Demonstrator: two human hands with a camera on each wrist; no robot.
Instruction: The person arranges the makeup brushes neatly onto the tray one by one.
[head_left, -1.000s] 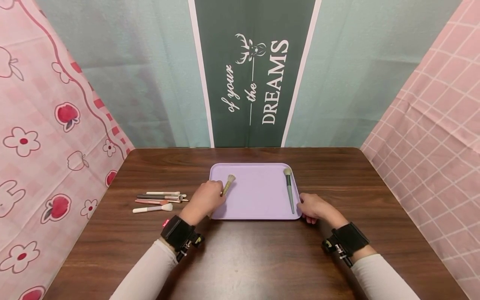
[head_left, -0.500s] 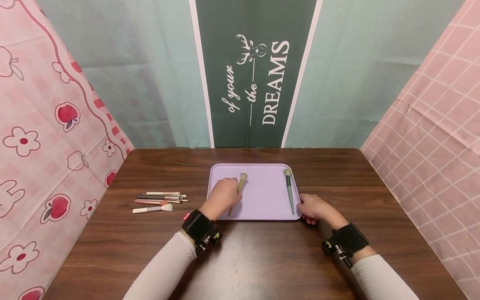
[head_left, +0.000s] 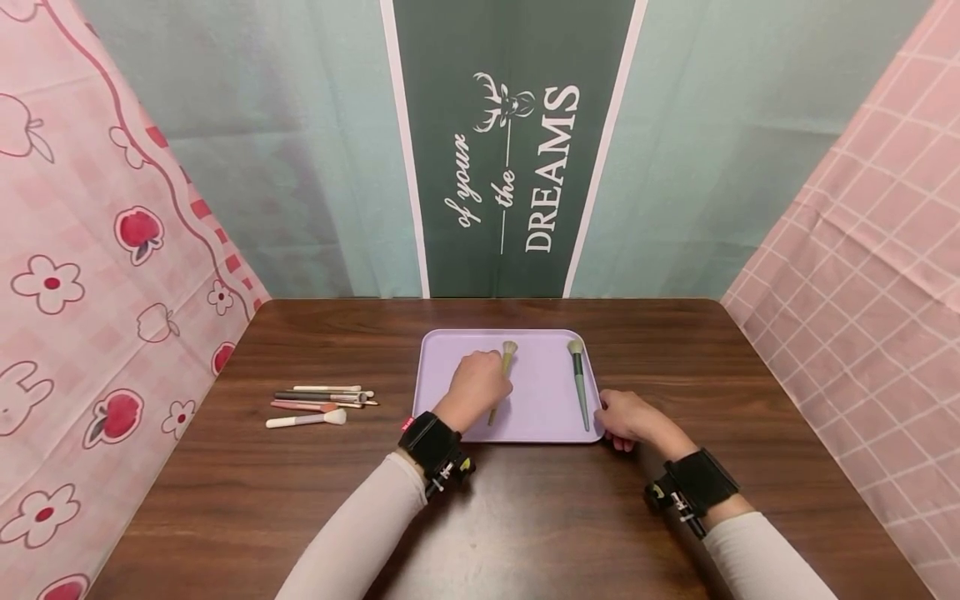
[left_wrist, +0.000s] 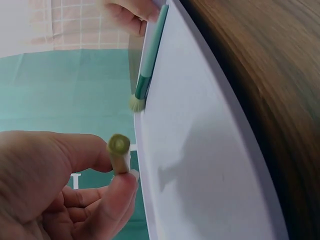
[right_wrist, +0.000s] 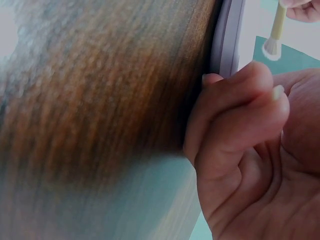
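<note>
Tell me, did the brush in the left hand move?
Yes: the held brush moved right over the tray, from its left edge toward the green brush.

Table (head_left: 652, 342): dark brown wood-grain top, far corners rounded, sheen near the 6 o'clock side. Directions taken from table centre, head view. At 12 o'clock: lilac tray (head_left: 538, 404), rectangular, raised rim, long sides running 9 to 3. Between 9 and 10 o'clock, well apart from tray: cluster of slender brushes (head_left: 318, 396), roughly parallel; white-handled brush (head_left: 306, 419) on its 6 o'clock side, bristles toward 3. Overlaps prevent an exact count.
</note>
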